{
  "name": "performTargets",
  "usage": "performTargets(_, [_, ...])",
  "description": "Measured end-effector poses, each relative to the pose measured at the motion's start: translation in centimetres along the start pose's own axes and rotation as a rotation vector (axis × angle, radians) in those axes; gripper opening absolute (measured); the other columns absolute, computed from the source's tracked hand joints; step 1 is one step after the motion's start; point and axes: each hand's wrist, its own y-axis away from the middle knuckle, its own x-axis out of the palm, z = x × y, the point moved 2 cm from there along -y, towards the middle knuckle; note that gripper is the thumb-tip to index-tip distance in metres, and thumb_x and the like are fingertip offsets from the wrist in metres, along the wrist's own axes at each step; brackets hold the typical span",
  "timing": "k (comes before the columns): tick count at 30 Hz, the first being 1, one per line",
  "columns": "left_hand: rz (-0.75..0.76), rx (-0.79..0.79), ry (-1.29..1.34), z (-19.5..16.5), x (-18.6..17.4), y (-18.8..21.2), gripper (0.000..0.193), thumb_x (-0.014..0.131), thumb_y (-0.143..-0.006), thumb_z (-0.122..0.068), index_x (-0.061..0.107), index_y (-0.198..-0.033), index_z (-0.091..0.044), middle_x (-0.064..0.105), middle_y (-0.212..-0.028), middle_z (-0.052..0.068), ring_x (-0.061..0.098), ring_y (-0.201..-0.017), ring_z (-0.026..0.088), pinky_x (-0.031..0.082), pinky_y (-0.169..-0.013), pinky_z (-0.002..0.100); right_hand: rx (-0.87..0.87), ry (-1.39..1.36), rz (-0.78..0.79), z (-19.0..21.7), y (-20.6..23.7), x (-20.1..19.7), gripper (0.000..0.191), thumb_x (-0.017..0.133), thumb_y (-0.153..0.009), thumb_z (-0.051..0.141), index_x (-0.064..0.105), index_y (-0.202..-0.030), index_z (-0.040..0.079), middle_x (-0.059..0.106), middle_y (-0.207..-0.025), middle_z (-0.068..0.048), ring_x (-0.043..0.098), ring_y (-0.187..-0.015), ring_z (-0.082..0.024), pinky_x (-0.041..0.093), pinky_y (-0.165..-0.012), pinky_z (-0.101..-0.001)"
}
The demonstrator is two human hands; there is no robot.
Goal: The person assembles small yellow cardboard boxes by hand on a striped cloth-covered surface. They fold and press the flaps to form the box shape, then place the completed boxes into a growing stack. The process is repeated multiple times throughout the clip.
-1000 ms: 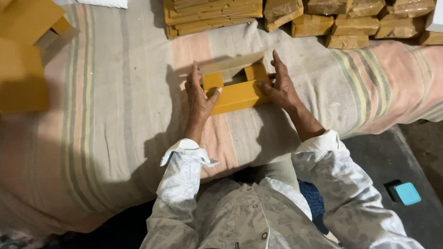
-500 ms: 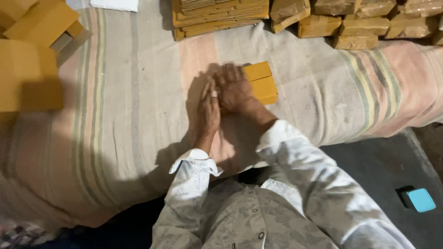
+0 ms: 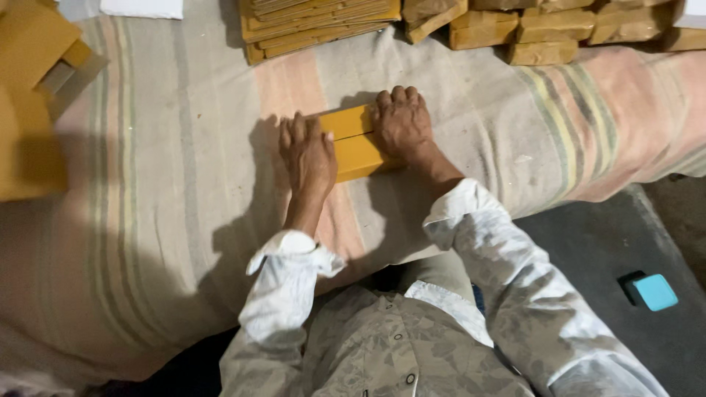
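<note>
While both hands press flat on it, the yellow cardboard piece [image 3: 354, 143] lies on the striped cloth [image 3: 162, 184] straight ahead of the person, between the two wrists; its long axis runs left to right with a slight tilt, the right end a little farther away than the left; a crease or edge crosses it along that same axis, so that it reads as two bands, one behind the other. The left hand [image 3: 307, 153] rests palm down on the left end, fingers stretched and spread, holding nothing, only bearing down; the right hand [image 3: 401, 123] lies palm down on the right end and far edge, fingers likewise extended and a little curled at the tips, gripping nothing. Neither hand is nearer than the other, since both touch the piece; the bare middle of it shows between them.

Well beyond the hands, at the far edge of the cloth, sits a stack of flat yellow sheets [image 3: 316, 18]; to its right a row of brown wrapped bundles [image 3: 544, 29]; far to the left, more yellow cardboard [image 3: 33, 110], blurred; on the dark floor to the right, a small turquoise block [image 3: 654, 292].
</note>
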Motion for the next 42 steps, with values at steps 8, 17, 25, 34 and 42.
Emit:
performTargets(8, [0.327,-0.018,0.118,-7.0,3.1,-5.5,0.036,0.043,-0.106,-0.031,0.072,-0.109,-0.01,0.073,-0.112,0.015,0.064,-0.111,0.035,0.041,-0.101,0.054,0.029,-0.172,-0.195,0.3,1.6,-0.7,0.027,0.056,-0.101,0.026,0.064,-0.111,0.003,0.062,-0.111,-0.02,0.056,-0.105,-0.041,0.051,-0.092,-0.0497])
performTargets(17, [0.428,-0.167,0.055,0.7,2.9,-4.9,0.052,0.037,-0.107,-0.043,0.072,-0.107,-0.004,0.072,-0.108,0.022,0.064,-0.105,0.041,0.045,-0.095,0.054,0.117,-0.092,-0.108,0.6,1.6,-0.5,0.026,0.056,-0.096,0.022,0.062,-0.111,0.001,0.062,-0.111,-0.019,0.058,-0.105,-0.039,0.054,-0.078,-0.0515])
performTargets(25, [0.405,-0.07,-0.003,-3.2,3.7,-5.3,0.048,0.037,-0.101,-0.04,0.071,-0.114,-0.008,0.068,-0.121,0.019,0.058,-0.117,0.039,0.027,-0.102,0.069,0.24,-0.074,-0.012,0.8,1.9,-1.0,0.029,0.053,-0.1,0.026,0.06,-0.111,-0.001,0.06,-0.115,-0.021,0.059,-0.103,-0.041,0.055,-0.076,-0.0527])
performTargets(34, [0.372,-0.06,0.133,-4.4,3.3,-4.3,0.047,0.037,-0.106,-0.041,0.068,-0.112,-0.007,0.068,-0.12,0.017,0.057,-0.118,0.039,0.035,-0.108,0.057,0.201,-0.086,-0.036,0.6,2.1,-0.9,0.032,0.054,-0.101,0.033,0.062,-0.112,0.003,0.062,-0.115,-0.019,0.06,-0.103,-0.041,0.054,-0.078,-0.0543])
performTargets(42, [0.46,-0.203,0.091,-1.7,2.8,-5.0,0.051,0.034,-0.106,-0.045,0.067,-0.115,-0.006,0.065,-0.128,0.019,0.053,-0.125,0.041,0.041,-0.105,0.058,0.069,0.171,-0.033,0.4,0.6,0.5,0.037,0.049,-0.099,0.034,0.064,-0.109,0.002,0.064,-0.108,-0.02,0.06,-0.103,-0.04,0.042,-0.092,-0.0623])
